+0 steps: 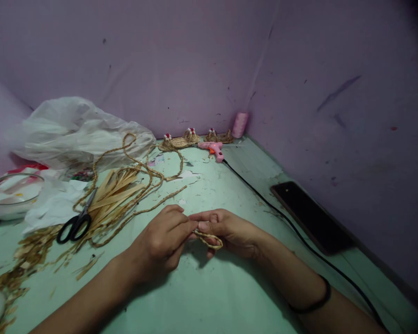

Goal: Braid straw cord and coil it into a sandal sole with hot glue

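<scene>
My left hand (169,236) and my right hand (228,229) meet above the middle of the green table. Between their fingertips they pinch a short loop of braided straw cord (214,242), whose rounded end sticks out below my right thumb. The other end of the loop is hidden by my left fingers. Left of my hands lie long straw cords (149,211), a bundle of flat dry straw strips (113,190) and black-handled scissors (77,225).
A pink glue gun (212,149) lies at the back, its black cable (264,200) running down the right side. Nearby are woven straw pieces (179,141) and a pink thread spool (240,125). A phone (310,215) lies right; a plastic bag (80,132) and a bowl (16,188) sit left.
</scene>
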Demonstrator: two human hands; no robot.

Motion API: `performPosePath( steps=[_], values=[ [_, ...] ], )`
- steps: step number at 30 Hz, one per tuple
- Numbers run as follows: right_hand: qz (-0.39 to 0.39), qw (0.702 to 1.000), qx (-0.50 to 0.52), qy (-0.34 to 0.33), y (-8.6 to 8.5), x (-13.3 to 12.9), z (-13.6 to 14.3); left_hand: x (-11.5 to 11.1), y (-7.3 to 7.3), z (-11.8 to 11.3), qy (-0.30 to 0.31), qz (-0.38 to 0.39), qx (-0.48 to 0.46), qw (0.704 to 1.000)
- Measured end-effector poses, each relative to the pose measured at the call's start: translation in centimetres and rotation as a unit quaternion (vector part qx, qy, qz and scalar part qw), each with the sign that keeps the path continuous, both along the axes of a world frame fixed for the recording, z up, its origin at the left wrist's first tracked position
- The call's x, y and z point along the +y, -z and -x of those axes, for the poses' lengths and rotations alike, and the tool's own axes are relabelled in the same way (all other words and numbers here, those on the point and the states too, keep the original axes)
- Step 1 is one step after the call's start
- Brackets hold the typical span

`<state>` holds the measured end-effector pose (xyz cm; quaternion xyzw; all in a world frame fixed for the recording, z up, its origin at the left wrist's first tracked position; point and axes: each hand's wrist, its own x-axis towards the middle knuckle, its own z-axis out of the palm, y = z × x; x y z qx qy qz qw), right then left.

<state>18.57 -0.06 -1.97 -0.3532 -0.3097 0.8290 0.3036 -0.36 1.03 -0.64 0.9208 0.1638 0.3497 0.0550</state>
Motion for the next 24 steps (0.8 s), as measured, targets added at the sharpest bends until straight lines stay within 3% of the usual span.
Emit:
performPosePath(
  steps=[5,9,12,16,20,24],
  values=[
    [-0.020,0.999,-0.024,0.042,-0.2,0.0,0.0,0.2,0.0,0.1,-0.009,-0.010,-0.012,1.000],
    [-0.137,0.976,-0.108,0.129,-1.3,0.2,-0.5,0.6,-0.5,0.4,-0.106,0.065,-0.040,0.991],
    [-0.274,0.932,-0.201,0.126,-1.5,0.3,-0.7,0.8,-0.5,0.6,-0.142,0.101,-0.046,0.984],
    [-0.439,0.843,-0.272,0.147,-0.4,0.2,-0.6,0.7,-0.4,0.5,-0.119,0.048,-0.015,0.992],
    [-0.505,0.789,-0.314,0.154,0.4,0.2,-0.5,0.6,-0.3,0.5,-0.119,-0.010,0.010,0.993],
    [-0.532,0.760,-0.334,0.165,0.5,0.2,-0.5,0.7,0.0,0.6,-0.133,-0.046,0.024,0.990]
  ],
)
